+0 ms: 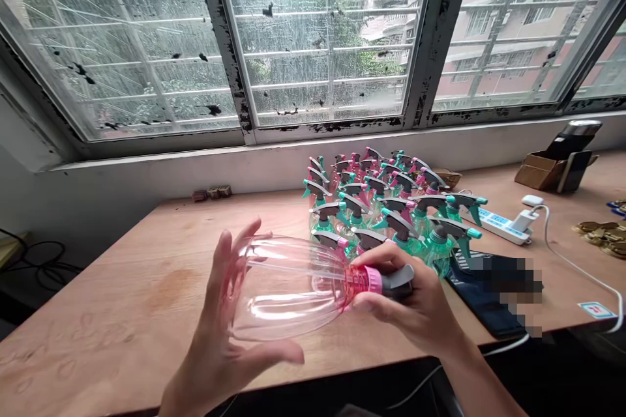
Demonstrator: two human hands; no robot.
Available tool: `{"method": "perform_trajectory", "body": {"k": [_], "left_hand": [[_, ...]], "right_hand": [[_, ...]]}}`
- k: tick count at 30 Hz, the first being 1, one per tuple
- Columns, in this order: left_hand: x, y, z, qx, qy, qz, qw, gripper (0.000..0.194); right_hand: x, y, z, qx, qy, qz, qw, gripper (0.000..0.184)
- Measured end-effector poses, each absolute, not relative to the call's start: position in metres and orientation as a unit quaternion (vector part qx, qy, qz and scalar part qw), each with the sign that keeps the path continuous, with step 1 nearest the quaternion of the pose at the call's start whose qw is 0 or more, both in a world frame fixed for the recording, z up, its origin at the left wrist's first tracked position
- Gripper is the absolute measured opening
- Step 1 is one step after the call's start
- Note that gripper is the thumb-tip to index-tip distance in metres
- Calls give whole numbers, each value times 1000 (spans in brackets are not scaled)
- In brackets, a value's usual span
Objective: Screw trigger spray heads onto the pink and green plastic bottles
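Observation:
A clear pink spray bottle lies sideways in the air above the wooden table, its base to the left. My left hand cups that base with fingers and thumb curled round it. My right hand is closed on the pink collar and grey spray head at the bottle's neck. Just behind them stands a crowd of several finished spray bottles with grey, pink and teal trigger heads.
A white power strip with a plugged charger and cable lies right of the bottles. A dark flat object sits near the table's front edge. A cardboard box and gold pieces are far right. Barred windows run behind.

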State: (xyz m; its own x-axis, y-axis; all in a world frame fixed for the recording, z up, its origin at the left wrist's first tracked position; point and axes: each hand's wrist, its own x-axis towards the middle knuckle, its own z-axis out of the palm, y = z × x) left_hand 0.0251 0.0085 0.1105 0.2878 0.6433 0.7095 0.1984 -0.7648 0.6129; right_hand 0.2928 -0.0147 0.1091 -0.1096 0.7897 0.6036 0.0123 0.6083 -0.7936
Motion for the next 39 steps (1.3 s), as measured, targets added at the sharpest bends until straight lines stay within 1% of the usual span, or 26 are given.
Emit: {"method": "perform_trajectory", "body": {"k": [1,2,5,10,11,13,16,17,21,26,28,32,36,39], "left_hand": [[25,7,111,767,278,537,215,127],[25,6,111,760,285,542,219,125],[23,5,113,758,295,542,209,110],[20,9,113,794,210,525,222,87],[20,10,113,796,205,522,227,85],[21,13,111,802,221,510,217,95],[24,14,110,807,270,486,200,118],[25,13,111,801,284,486,206,120],[26,13,111,780,299,495,240,105],[23,15,107,815,201,501,211,98],[24,16,106,812,217,501,207,101],[25,15,107,793,263,502,224,120],[24,15,108,785,264,505,243,117],[21,15,107,789,245,502,256,105]], "right_hand": [[293,-15,109,-296,-672,326,595,24],[293,-14,109,-294,-674,327,594,24],[293,-13,108,-292,-670,325,600,24],[294,-12,109,-288,-651,350,609,23],[294,-13,109,-289,-649,351,609,23],[294,-13,109,-295,-652,341,610,23],[294,-12,108,-306,-664,316,605,24],[294,-11,108,-309,-667,312,602,25],[295,-11,108,-309,-661,317,605,24],[297,-11,108,-302,-647,349,607,22],[297,-10,108,-309,-652,336,605,22],[295,-9,108,-322,-669,302,598,26],[298,-9,106,-321,-664,317,596,22],[300,-10,103,-324,-656,333,595,16]]}}
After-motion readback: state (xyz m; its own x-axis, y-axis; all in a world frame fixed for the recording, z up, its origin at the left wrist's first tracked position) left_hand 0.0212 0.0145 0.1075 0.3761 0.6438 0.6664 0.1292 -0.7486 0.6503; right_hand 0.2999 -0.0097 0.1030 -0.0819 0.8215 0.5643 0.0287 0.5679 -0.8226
